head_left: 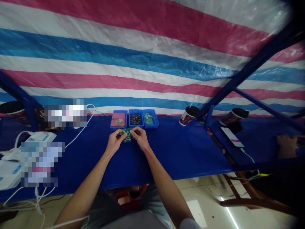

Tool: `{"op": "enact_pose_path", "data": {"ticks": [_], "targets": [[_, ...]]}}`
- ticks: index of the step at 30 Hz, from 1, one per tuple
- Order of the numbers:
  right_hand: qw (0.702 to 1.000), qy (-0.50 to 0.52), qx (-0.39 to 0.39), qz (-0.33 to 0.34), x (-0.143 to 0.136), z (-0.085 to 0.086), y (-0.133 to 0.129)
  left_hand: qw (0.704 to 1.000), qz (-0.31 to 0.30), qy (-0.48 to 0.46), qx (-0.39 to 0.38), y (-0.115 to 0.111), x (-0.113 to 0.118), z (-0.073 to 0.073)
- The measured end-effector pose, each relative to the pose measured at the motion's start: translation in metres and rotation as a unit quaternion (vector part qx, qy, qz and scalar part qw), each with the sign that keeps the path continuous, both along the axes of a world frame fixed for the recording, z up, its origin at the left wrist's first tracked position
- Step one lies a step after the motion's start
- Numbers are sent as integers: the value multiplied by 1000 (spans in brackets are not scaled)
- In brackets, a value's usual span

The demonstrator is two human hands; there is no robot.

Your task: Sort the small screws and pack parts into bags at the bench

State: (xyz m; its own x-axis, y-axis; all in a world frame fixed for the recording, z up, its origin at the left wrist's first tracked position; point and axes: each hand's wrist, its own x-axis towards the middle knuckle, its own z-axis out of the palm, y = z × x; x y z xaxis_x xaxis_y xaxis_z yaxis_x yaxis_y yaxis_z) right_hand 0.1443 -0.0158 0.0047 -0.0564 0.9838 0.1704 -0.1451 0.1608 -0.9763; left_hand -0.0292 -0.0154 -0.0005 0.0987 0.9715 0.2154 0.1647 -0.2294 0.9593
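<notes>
Your left hand (115, 140) and right hand (140, 137) both pinch the green packet (127, 135) before the bins (134, 119), its contents not yet out.

No legible text, labels or numbers; cup (188, 115) print too small to read.

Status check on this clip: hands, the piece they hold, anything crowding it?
Left hand and right hand both pinch the small green part. It sits low over the blue table. Three blue bins just behind; nothing blocking.
</notes>
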Motion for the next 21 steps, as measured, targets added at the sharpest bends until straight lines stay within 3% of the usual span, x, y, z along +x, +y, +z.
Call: {"op": "enact_pose_path", "data": {"ticks": [4, 12, 21], "targets": [[999, -23, 1, 32, -3, -3, 0, 1000, 2, -21, 3, 2, -4, -2], [999, -46, 23, -1, -3, -8, 1, 998, -44, -15, -30, 0, 1, 3], [997, -33, 17, 70, -5, -9, -1, 1000, -2, -9, -8, 1, -5, 2]]}}
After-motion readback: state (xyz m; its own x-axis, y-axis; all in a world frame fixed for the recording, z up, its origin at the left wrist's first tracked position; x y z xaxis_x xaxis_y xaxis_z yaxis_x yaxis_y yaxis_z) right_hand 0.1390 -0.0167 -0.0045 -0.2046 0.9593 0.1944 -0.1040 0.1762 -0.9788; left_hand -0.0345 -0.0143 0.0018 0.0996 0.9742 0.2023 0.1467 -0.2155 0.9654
